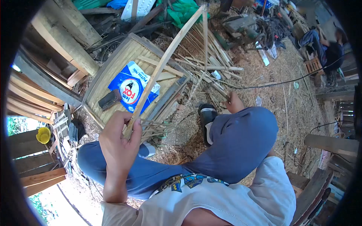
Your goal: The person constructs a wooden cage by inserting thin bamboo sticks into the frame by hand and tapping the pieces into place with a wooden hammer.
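A long, slightly bent wooden strip (164, 59) rises from my left hand (122, 137), its lower end pinched between thumb and fingers. Beyond my right knee, my right hand (234, 103) is closed on a dark, narrow stick-like tool (218, 89) that points up and left. Behind the strip lies a slatted wooden panel (130, 49). On it rest a blue and white "lem FOX" packet (129, 90) and a dark block (109, 100). Thin sticks (151, 130) lie just right of my left hand.
Many loose wooden strips (215, 49) lie beyond the panel. A black cable (264, 86) crosses the shavings-covered ground. At the upper right sits another person (332, 56). A yellow bowl (43, 135) is at the left, and a wooden beam (332, 145) juts in from the right.
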A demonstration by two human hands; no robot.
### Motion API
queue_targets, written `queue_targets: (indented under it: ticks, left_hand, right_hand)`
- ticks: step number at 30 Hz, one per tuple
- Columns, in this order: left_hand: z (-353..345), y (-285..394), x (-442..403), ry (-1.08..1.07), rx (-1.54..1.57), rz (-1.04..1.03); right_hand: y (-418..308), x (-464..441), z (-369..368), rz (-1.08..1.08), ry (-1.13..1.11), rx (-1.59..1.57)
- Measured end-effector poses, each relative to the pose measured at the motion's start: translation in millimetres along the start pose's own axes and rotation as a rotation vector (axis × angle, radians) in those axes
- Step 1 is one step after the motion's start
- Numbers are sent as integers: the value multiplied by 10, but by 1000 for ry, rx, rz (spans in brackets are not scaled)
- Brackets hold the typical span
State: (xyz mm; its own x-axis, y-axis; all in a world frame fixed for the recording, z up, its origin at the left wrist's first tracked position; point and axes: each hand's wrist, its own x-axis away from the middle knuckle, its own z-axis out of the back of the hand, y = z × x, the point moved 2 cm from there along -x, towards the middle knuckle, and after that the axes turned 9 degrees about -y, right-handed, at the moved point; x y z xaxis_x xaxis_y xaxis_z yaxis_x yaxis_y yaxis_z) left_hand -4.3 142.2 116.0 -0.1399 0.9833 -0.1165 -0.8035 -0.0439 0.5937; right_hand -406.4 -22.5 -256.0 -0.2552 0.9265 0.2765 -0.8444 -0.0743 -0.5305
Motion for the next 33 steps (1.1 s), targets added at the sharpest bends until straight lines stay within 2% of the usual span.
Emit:
queue_targets:
  ticks: [2,3,6,7,10,13,16,19,23,27,30,33]
  left_hand:
    - [116,39,72,31,31,-29]
    - [181,60,107,47,44,-49]
    - [412,145,212,89,97,-107]
    - [501,169,245,102,116,-128]
    - [786,154,345,132,167,-159]
    - [1001,77,409,216,436,-234]
    - [1311,-69,487,244,554,-213]
    - [1549,-294,529,329,587,-217]
    - [1675,-672,683,362,697,-110]
    - [1607,-1055,758,441,870,-75]
    - [1597,-1367,847,411,1007,-55]
    - [1551,-1544,925,532,1175,17]
  right_hand:
    - [147,105,35,60,161,-99]
    - [199,127,79,-57,196,-39]
    - [134,344,396,-19,255,-452]
    - [-124,514,614,6,367,-301]
    - [-291,674,1129,-188,246,-447]
    - [-53,497,1369,-172,381,-496]
    - [-44,433,1671,-7,511,-529]
    - [-391,503,2080,-88,456,-643]
    - [-1437,962,2536,-73,389,-906]
    - [-1977,1093,2798,15,294,-1006]
    - [-2291,1101,2855,58,188,-1050]
    - [-2662,1166,2860,107,118,-991]
